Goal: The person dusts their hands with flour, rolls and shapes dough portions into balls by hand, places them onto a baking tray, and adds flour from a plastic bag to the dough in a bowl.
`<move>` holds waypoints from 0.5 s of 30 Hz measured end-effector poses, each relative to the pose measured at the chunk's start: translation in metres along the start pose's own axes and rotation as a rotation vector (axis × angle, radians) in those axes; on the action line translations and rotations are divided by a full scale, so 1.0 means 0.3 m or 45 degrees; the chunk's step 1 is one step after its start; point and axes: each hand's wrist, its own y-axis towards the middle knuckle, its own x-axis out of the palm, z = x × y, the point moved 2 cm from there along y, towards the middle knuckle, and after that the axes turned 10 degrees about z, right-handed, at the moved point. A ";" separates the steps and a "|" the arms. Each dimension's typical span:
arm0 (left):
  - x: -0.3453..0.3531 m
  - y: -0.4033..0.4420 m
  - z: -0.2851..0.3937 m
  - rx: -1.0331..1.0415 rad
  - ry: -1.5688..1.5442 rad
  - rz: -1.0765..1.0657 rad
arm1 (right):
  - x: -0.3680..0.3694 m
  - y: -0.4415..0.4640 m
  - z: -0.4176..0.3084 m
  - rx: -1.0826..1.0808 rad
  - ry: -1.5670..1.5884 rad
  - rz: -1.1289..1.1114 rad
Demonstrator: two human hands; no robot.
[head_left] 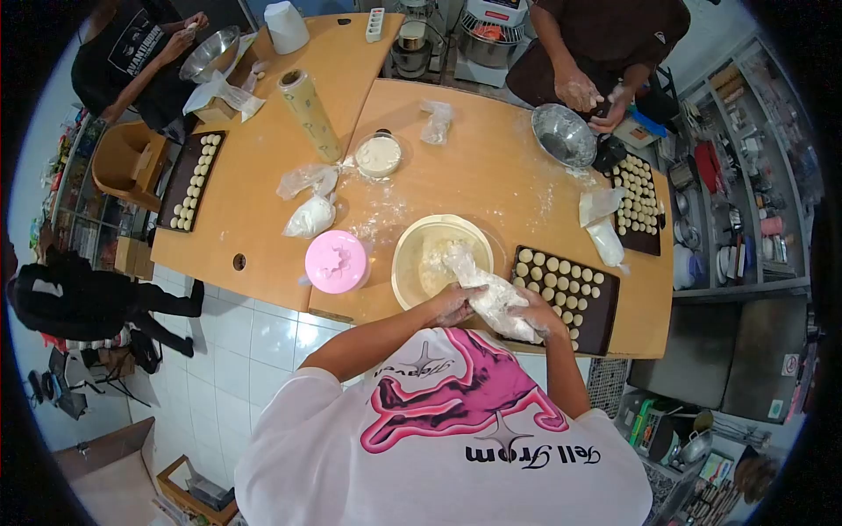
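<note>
A clear plastic bag of white powder (498, 302) is held between my two hands, tilted with its narrow end over a cream-coloured bowl (401, 263). My left hand (452, 305) is closed around the bag near the bowl's front rim. Around the fuller end, my right hand (539, 316) grips the same bag above the edge of a dark baking tray (602, 323) with rows of small pale dough balls (550, 280). Whitish powder or dough (436, 267) lies in the bowl, partly hidden by the bag. To the bowl's left stands a pink lidded container (337, 262).
Powder bags (310, 216), a small bowl of white powder (378, 156) and a roll of plastic wrap (310, 116) stand on the wooden table (491, 131). Across it, a person's floury hands (592, 101) work beside a metal bowl (564, 135). Another person (132, 61) is at far left.
</note>
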 end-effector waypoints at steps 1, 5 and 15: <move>0.008 -0.008 0.005 0.001 -0.005 0.011 | -0.005 0.009 0.017 -0.019 -0.032 0.012; 0.036 -0.034 0.019 -0.014 0.005 0.069 | -0.013 0.009 0.024 -0.053 -0.081 -0.023; 0.051 -0.027 0.014 0.022 0.075 0.064 | -0.008 -0.050 -0.005 0.010 -0.023 -0.009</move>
